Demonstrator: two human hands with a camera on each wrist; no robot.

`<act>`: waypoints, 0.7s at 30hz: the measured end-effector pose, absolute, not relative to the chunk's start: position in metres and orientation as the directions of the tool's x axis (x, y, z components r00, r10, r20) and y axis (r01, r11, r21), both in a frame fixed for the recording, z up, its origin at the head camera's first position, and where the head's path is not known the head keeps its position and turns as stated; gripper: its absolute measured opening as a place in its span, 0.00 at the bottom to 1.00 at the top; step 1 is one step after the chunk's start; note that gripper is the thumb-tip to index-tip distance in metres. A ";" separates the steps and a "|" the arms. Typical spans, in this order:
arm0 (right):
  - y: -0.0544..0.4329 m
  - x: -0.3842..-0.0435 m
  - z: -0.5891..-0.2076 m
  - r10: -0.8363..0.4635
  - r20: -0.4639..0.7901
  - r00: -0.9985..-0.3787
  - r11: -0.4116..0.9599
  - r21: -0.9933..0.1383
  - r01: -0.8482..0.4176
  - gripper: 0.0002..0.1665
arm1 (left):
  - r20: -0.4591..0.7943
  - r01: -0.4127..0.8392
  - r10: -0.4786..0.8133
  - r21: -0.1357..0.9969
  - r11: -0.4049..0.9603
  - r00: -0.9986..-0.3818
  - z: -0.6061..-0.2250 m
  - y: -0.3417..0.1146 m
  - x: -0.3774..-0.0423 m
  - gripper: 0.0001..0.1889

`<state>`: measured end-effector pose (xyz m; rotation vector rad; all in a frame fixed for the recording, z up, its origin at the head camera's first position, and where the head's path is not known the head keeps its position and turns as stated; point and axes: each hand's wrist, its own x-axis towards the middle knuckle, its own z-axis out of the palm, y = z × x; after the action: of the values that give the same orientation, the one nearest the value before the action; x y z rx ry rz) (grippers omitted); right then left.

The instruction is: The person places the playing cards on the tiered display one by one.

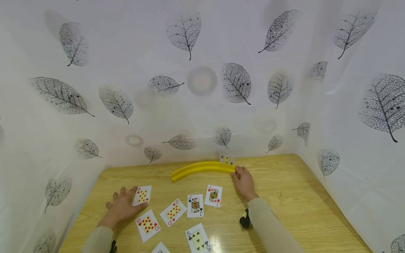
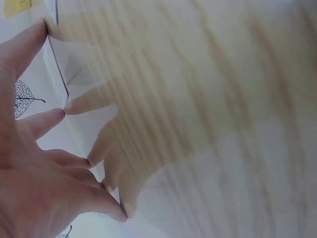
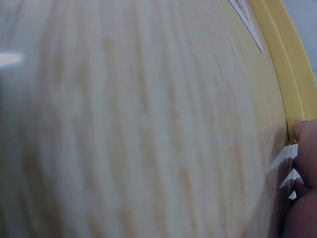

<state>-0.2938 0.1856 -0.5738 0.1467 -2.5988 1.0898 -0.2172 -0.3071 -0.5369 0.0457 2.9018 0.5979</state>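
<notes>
My left hand (image 1: 121, 208) lies with fingers spread at the eight of diamonds (image 1: 143, 195), its thumb and a fingertip touching the card's edges. In the left wrist view the fingertips of this hand (image 2: 54, 168) meet the wood. At the back, a curved yellow card holder (image 1: 202, 166) has one card (image 1: 226, 159) standing upright at its right part. My right hand (image 1: 244, 183) pinches the holder's right end. Seen from the right wrist, the thumb (image 3: 300, 130) presses the near side of the yellow holder (image 3: 285, 64), while the other fingers are partly hidden.
Face up on the wooden table (image 1: 291, 196) lie a ten of hearts (image 1: 148, 225), a ten of diamonds (image 1: 173, 212), a black jack (image 1: 195, 206), a jack of hearts (image 1: 213, 195) and a five of clubs (image 1: 198, 239). Another card (image 1: 160, 248) is cut off below. Leaf-patterned curtains (image 1: 202, 116) surround the table.
</notes>
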 end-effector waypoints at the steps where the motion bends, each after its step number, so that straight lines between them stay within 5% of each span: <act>1: 0.186 -0.294 -0.574 0.027 0.327 -0.945 0.704 -0.678 -0.214 0.09 | -0.171 -0.007 0.066 0.396 0.918 -0.983 -0.537 -0.307 -0.217 0.58; 21: 0.187 -0.296 -0.575 0.041 0.276 -0.960 0.705 -0.689 -0.168 0.13 | -0.207 -0.031 0.058 0.403 0.915 -0.977 -0.528 -0.305 -0.221 0.59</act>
<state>-0.2961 0.1869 -0.5753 0.1002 -2.6431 1.1073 -0.2213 -0.3046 -0.5282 0.0198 2.8622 0.6069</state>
